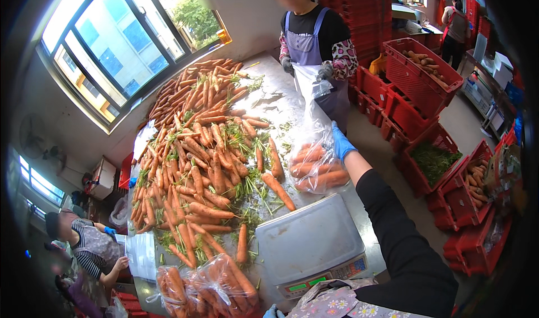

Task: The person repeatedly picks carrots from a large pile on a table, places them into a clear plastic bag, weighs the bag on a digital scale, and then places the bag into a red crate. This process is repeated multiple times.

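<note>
My right hand, in a blue glove, reaches across the table to the right side of a clear plastic bag of carrots. Its fingers lie against the plastic near the bag's upper part; whether they grip it is unclear. Of my left hand, only a bit of blue glove shows at the bottom edge, and what it touches is hidden. Between me and that bag sits a digital scale with a bare metal platform and lit green displays. Two tied bags of carrots lie left of the scale.
Loose carrots with green tops heap over the metal table. Opposite, a co-worker in grey gloves holds clear plastic. Another person holds plastic bags at left. Red crates stack along the right.
</note>
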The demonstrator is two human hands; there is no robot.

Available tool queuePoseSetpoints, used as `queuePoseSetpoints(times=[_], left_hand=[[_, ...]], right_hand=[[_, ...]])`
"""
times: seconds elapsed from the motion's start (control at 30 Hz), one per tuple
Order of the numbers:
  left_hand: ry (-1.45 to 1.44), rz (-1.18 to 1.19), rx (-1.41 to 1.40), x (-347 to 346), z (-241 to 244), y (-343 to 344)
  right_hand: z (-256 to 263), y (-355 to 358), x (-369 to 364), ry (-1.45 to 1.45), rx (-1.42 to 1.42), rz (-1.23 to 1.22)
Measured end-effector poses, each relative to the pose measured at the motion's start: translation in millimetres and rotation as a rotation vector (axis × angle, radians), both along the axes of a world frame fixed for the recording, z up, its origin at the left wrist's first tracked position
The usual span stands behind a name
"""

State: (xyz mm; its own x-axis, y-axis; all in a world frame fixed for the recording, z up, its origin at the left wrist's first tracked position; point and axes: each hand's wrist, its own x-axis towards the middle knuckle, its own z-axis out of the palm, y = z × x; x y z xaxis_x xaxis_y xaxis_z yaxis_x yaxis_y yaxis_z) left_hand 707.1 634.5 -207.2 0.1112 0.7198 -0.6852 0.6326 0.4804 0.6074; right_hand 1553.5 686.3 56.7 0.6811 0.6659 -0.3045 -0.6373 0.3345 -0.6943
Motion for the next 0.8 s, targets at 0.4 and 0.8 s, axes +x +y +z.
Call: queuePoseSetpoints(times=[0.4,0.8], left_hand=[[0.130,-0.244,0.441,93,161,-21],[0.278,-0.475,0.824,130,285,-41]], right_hand=[[135,11,-87,-0.018,-0.002,0.112],[353,-45,-218,-0.783,-0.026,0.225]])
